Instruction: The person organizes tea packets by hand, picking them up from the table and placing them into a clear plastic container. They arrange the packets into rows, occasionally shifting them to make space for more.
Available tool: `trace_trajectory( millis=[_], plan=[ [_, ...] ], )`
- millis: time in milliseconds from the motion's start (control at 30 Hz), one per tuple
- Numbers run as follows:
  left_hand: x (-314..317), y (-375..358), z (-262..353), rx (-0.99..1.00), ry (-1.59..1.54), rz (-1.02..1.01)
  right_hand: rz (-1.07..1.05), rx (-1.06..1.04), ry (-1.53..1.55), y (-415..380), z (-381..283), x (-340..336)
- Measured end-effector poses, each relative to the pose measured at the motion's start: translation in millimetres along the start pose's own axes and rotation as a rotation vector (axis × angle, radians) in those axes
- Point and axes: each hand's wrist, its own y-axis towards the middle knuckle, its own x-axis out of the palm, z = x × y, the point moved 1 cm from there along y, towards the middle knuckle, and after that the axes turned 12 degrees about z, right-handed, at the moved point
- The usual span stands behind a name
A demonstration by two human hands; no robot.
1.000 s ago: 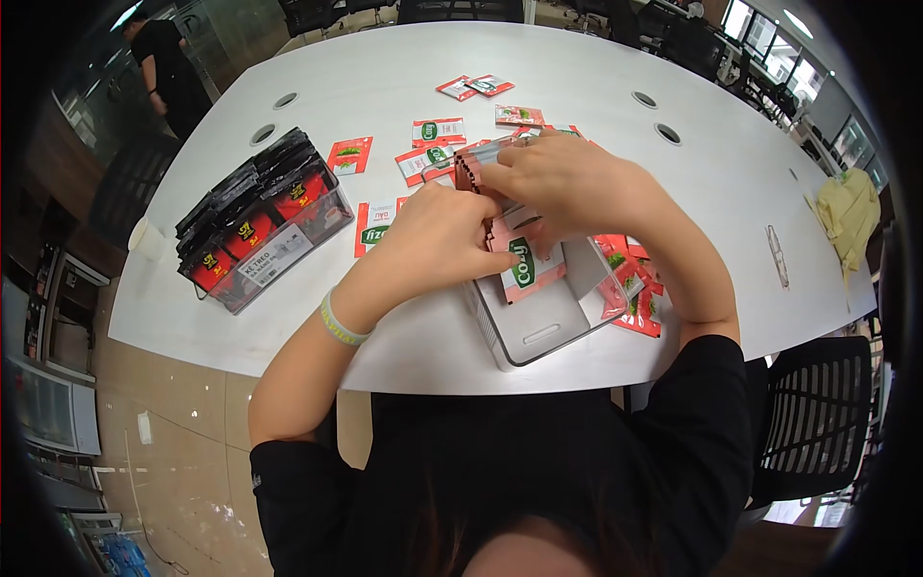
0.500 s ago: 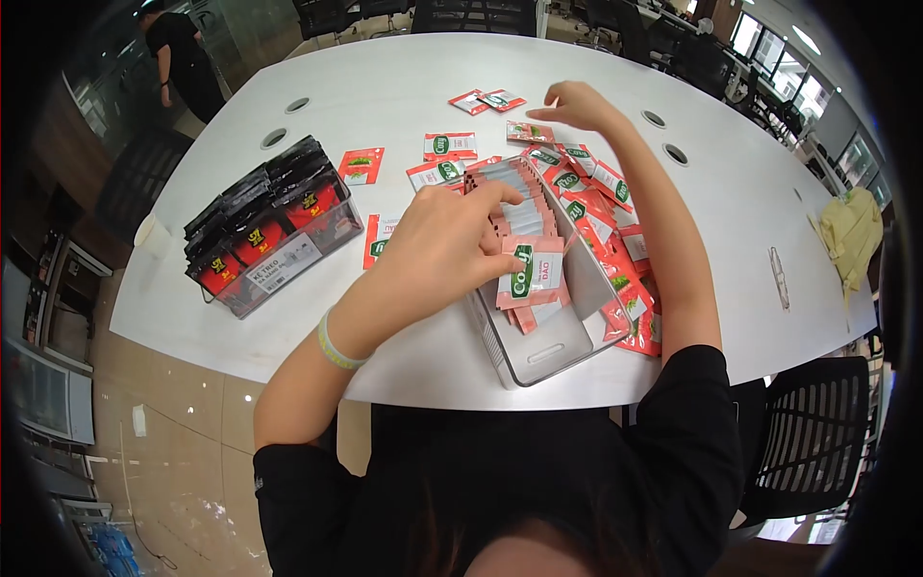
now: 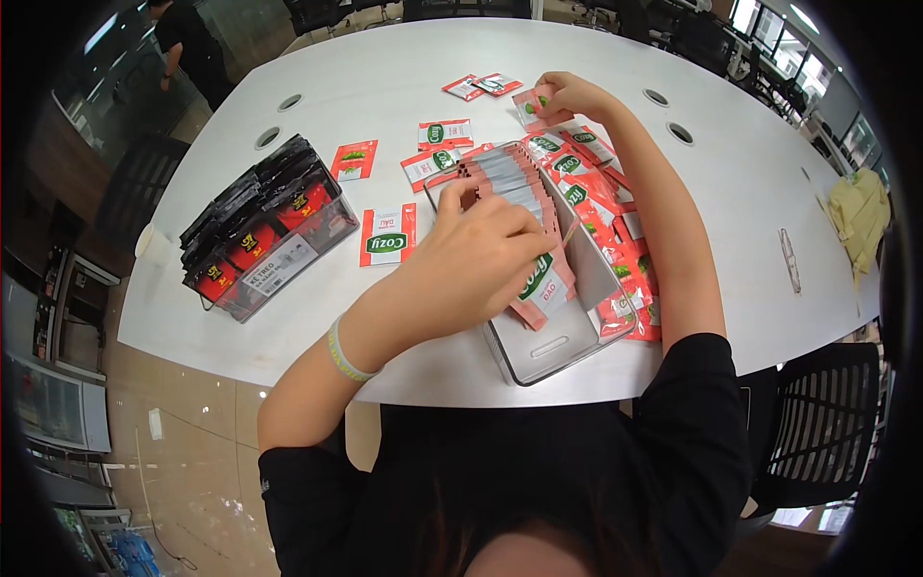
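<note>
A clear plastic box [image 3: 558, 358] stands near the table's front edge, with a row of upright tea sachets [image 3: 511, 178] in its far part. My left hand [image 3: 486, 252] is over the box, its fingers bent around the sachets at the front of the row; its fingertips are partly hidden. Beyond the box, my right hand [image 3: 575, 96] pinches a red and white sachet [image 3: 538, 108], lifted at one edge. A pile of red sachets [image 3: 625, 274] lies against the box's right side. Left of the box a Cozy sachet [image 3: 387, 236] lies flat.
A clear box of black and red packets [image 3: 279, 274] stands at the left beside a paper cup [image 3: 152, 243]. More sachets [image 3: 445, 134] lie on the white table [image 3: 385, 77]. At the right are a pen-like object [image 3: 789, 260] and a yellow-green cloth [image 3: 856, 221]. A person [image 3: 192, 48] stands behind.
My right hand has closed on a sachet beyond the box and raised its edge. My left hand has shifted over the row, with its fingers more bent. The view has tilted slightly.
</note>
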Motion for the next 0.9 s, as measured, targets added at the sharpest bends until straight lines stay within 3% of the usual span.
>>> trace_trajectory(
  millis=[100,233,367,533,633,700,767,900],
  plan=[
    [5.4,-1.4,0.3,-0.016,-0.102,0.018,-0.203,-0.223,0.146,5.2,-10.5,-14.7],
    [10.1,-1.9,-3.2,-0.026,-0.091,-0.026,-0.108,-0.529,0.072,-8.4,-35.3,-32.6],
    [7.2,1.2,-2.9,-0.087,-0.109,-0.099,-0.179,-0.413,0.137,-26.5,-61.0,-40.2],
    [8.4,2.3,-4.0,-0.114,-0.095,-0.153,-0.261,-0.465,0.214,-43.6,-96.5,-43.7],
    [8.9,2.7,-4.9,-0.128,-0.076,-0.151,-0.03,-0.501,0.067,-41.3,-103.0,-45.7],
    [11.5,0.3,-3.7,-0.138,-0.08,-0.143,0.097,-0.48,0.05,-92.6,-153.6,-26.2],
    [13.6,-2.5,-2.7,-0.169,-0.012,0.022,0.08,-0.519,0.048,-112.9,-158.7,-29.4],
    [12.3,0.8,2.8,-0.274,0.094,0.026,-0.013,-0.702,0.042,-136.0,-162.5,-34.0]
  ],
)
